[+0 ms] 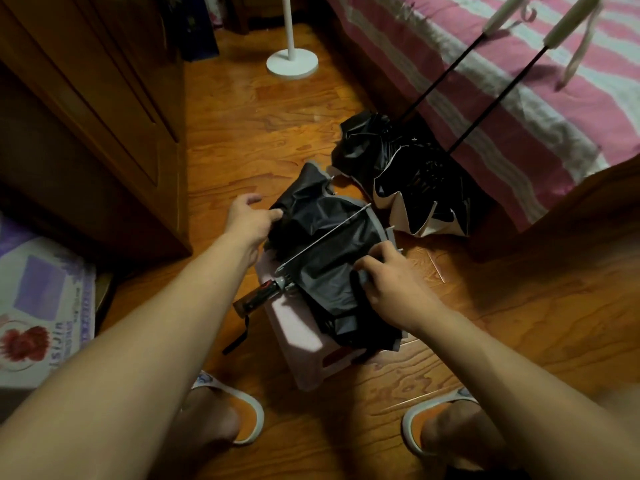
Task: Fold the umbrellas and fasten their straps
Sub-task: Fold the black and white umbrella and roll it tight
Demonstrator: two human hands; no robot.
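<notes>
Head view shows a black umbrella (325,258) lying loose on a small pink stool (301,337) on the wood floor. The left hand (249,220) pinches the cloth at its far edge. The right hand (388,282) has curled fingers holding the cloth at the near side. A thin metal rib (325,237) sticks up across the cloth, and the dark handle (256,299) pokes off the stool with a little strap (239,337) hanging down.

The cloth looks soft, light and a bit slippery, so it may slide. The ribs look thin and could bend, so holding the cloth by its folds seems best.

Two more umbrellas (415,181) sit on the floor, with their white handles (498,15) leaning on the striped bed (519,109). It is dark, so the fastening strap is hard to find. The right fingertips are partly hidden in the cloth.
</notes>
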